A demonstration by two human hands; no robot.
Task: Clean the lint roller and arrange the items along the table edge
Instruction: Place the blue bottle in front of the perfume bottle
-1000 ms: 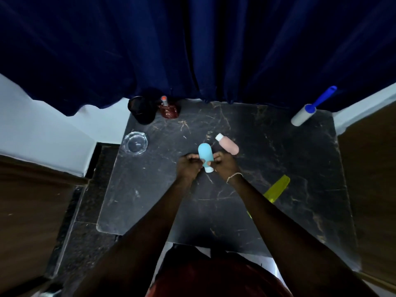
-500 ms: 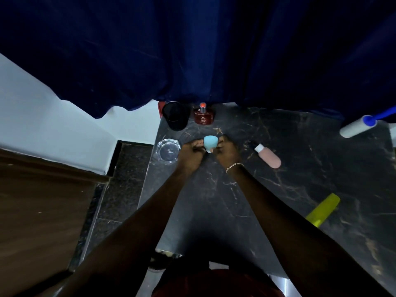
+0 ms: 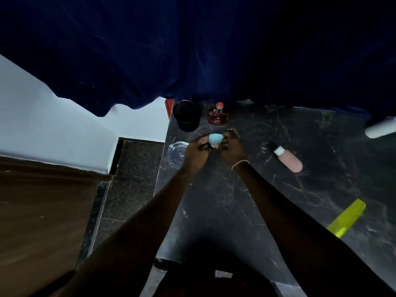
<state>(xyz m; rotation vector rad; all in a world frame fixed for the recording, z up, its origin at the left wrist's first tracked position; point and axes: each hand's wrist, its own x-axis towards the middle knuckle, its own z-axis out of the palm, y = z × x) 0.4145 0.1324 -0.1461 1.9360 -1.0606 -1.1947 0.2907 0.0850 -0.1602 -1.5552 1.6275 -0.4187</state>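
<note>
A small light-blue bottle (image 3: 215, 140) stands between my two hands near the table's far left corner. My left hand (image 3: 196, 154) and my right hand (image 3: 232, 150) both grip it low down, so only its top shows. The white lint roller (image 3: 380, 130) lies at the far right edge of view, cut off by the frame. A pink bottle (image 3: 289, 160) with a white cap lies on its side to the right of my hands. A yellow-green comb (image 3: 347, 218) lies nearer me on the right.
The black marble table (image 3: 267, 200) has a black cup (image 3: 186, 115) and a dark red perfume bottle (image 3: 218, 115) along its far edge. A clear glass ashtray (image 3: 176, 152) sits at the left edge, partly behind my left hand. A dark blue curtain (image 3: 192, 50) hangs behind.
Both hands have carried the light-blue bottle from the table's middle toward the far left corner, near the cup and perfume bottle. The view has swung left, so the lint roller is now at the frame edge.
</note>
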